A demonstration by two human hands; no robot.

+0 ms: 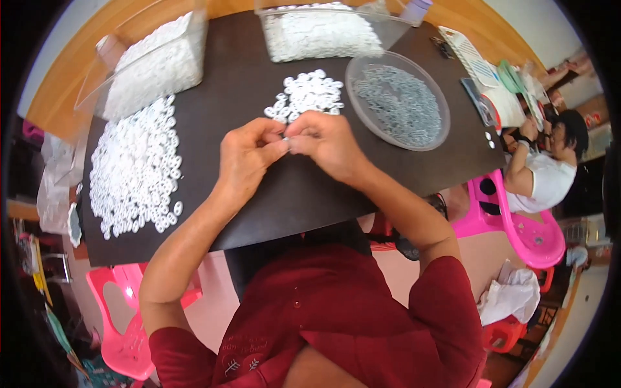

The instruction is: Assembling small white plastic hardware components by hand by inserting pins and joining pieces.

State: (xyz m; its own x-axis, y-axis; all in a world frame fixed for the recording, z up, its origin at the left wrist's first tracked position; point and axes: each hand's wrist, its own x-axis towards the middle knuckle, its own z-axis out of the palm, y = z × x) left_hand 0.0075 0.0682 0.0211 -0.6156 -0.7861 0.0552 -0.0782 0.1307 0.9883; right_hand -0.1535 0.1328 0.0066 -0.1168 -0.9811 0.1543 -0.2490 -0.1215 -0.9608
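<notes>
My left hand (pixel 247 154) and my right hand (pixel 328 146) meet over the middle of the dark table, both closed in a pinch. A tiny whitish piece (pixel 286 140) shows between the fingertips, mostly covered by them. What else my right fingers grip is too small to make out. Just beyond my hands lies a small heap of white oval pieces with holes (pixel 314 92). To the right of it, a round clear tub (pixel 442 129) holds many thin grey metal pieces (pixel 400 103). A larger spread of the same white ovals (pixel 136 168) covers the table's left side.
Two clear bins, one at the far left (pixel 88 97) and one at the back (pixel 396 32), hold many white pieces. A phone (pixel 475 100) and a white spool (pixel 504 107) lie near the right edge. Another person (pixel 543 161) sits beyond, by a pink chair (pixel 533 239).
</notes>
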